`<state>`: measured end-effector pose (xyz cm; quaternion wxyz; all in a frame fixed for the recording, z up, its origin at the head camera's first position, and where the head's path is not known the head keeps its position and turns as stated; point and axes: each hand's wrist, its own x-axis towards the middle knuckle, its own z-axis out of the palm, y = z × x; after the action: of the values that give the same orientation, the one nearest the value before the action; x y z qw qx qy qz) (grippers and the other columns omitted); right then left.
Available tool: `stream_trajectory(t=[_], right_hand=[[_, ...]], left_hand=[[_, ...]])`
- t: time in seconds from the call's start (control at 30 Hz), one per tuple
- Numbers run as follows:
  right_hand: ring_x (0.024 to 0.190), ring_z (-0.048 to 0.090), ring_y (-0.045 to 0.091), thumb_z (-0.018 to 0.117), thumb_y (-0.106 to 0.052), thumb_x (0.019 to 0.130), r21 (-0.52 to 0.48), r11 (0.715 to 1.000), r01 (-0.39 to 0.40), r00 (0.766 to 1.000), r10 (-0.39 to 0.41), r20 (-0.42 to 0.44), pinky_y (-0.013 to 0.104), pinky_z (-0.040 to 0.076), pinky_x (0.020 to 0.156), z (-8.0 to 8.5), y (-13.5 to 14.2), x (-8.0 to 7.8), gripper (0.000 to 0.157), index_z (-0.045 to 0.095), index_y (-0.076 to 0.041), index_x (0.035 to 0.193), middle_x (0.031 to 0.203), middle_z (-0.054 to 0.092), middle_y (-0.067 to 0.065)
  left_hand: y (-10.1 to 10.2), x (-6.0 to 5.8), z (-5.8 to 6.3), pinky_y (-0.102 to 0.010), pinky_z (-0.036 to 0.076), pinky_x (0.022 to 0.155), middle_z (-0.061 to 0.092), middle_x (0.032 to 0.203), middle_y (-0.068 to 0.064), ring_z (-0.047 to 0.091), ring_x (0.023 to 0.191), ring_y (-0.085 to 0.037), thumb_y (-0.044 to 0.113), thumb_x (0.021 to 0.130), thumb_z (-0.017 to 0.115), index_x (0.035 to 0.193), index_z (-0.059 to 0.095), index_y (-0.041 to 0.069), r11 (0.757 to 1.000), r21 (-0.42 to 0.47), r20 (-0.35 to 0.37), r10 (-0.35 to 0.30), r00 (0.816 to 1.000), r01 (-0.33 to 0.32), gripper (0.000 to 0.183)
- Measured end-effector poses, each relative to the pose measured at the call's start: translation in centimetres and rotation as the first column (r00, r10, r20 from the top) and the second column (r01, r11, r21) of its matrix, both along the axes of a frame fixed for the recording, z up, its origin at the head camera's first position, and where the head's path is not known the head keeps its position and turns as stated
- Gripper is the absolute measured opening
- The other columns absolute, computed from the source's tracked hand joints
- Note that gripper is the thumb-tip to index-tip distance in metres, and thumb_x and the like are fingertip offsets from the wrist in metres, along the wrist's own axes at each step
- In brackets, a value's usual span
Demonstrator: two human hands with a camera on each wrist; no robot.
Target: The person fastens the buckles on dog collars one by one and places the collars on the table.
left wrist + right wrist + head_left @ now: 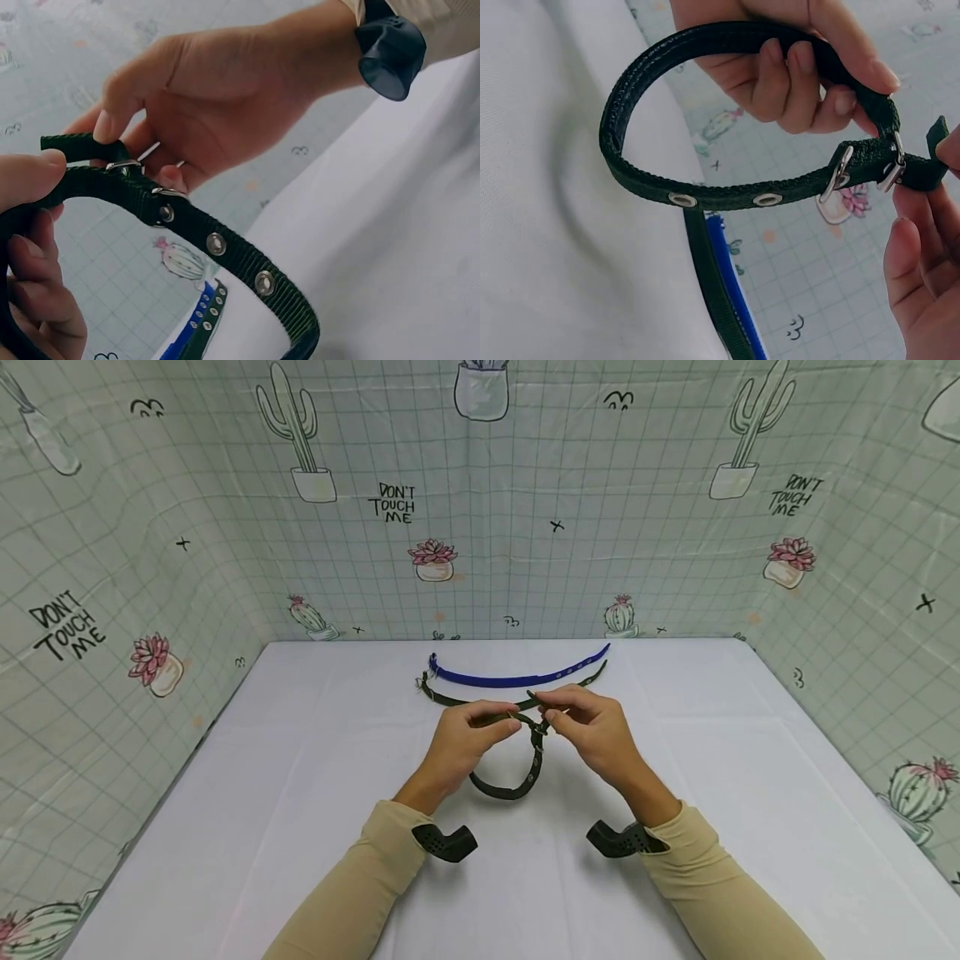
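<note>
A dark green webbing collar (pixel 507 792) with metal eyelets is bent into a loop and held up between both hands. My left hand (pixel 462 737) grips the band beside the buckle, thumb on one face and fingers on the other. My right hand (pixel 596 727) pinches the strap's short free end. In the right wrist view, the strap passes through the metal buckle (pixel 840 174), with a metal ring (pixel 898 148) beside it. Some of the right fingers are cut off there at the frame's edge.
Behind the hands, a blue collar (pixel 498 682) and another dark green collar (pixel 444 699) lie side by side on the white table (pixel 315 793). The hands partly cover the green one. A patterned cloth wall (pixel 510 577) encloses the table's back and sides.
</note>
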<state>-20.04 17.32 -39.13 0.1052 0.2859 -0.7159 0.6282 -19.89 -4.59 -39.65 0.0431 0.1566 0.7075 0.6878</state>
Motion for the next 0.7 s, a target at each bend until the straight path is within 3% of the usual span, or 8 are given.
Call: stream_trajectory(t=[0.17,0.27,0.4,0.5,0.7], right_hand=[[0.097,0.065,0.016,0.065,0.009,0.093,0.003,1.0,0.03,0.999,-0.031,0.026,0.024,0.055,0.082,0.1,-0.1,0.1,0.022,0.069,0.011,0.115,0.109,0.066,0.025],[0.094,0.065,0.015,0.065,0.01,0.091,0.072,0.994,0.084,0.996,-0.084,0.0,0.024,0.054,0.079,0.7,-0.4,0.5,0.02,0.07,0.009,0.11,0.108,0.068,0.023],[0.091,0.064,0.013,0.068,0.01,0.089,0.214,0.965,0.153,0.984,-0.127,-0.128,0.025,0.053,0.075,2.2,-0.7,1.6,0.017,0.072,0.007,0.105,0.104,0.071,0.018],[0.087,0.064,0.017,0.068,0.014,0.086,0.251,0.955,0.157,0.968,-0.099,-0.229,0.025,0.052,0.072,2.9,-0.8,2.1,0.019,0.073,0.005,0.102,0.101,0.072,0.017],[0.088,0.066,0.022,0.068,0.016,0.084,0.241,0.963,0.118,0.933,-0.024,-0.359,0.022,0.051,0.071,1.2,-0.1,0.4,0.027,0.076,-0.001,0.102,0.101,0.073,0.01]], left_hand=[[-0.1,0.0,0.0,-0.033,0.054,0.09,0.071,0.112,-0.006,0.066,0.104,-0.02,0.018,0.091,0.076,0.121,0.072,0.002,1.0,0.018,-0.048,0.014,0.999,-0.013,0.034],[-0.1,0.1,-0.1,-0.033,0.054,0.092,0.071,0.114,-0.006,0.066,0.107,-0.019,0.019,0.092,0.075,0.121,0.072,0.004,1.0,0.02,-0.077,0.021,0.997,-0.02,0.033],[-0.2,0.1,-0.1,-0.033,0.054,0.091,0.072,0.113,-0.003,0.066,0.105,-0.018,0.021,0.093,0.075,0.12,0.074,0.009,0.999,0.005,-0.114,0.036,0.993,-0.036,0.03],[-0.3,0.1,-0.2,-0.032,0.055,0.089,0.071,0.11,-0.003,0.067,0.102,-0.018,0.021,0.092,0.076,0.118,0.075,0.01,0.999,-0.008,-0.148,0.041,0.988,-0.042,0.028],[-0.2,0.1,0.0,-0.03,0.056,0.086,0.069,0.107,-0.004,0.067,0.099,-0.018,0.017,0.093,0.075,0.116,0.075,0.007,0.998,-0.045,-0.223,0.038,0.974,-0.049,0.025]])
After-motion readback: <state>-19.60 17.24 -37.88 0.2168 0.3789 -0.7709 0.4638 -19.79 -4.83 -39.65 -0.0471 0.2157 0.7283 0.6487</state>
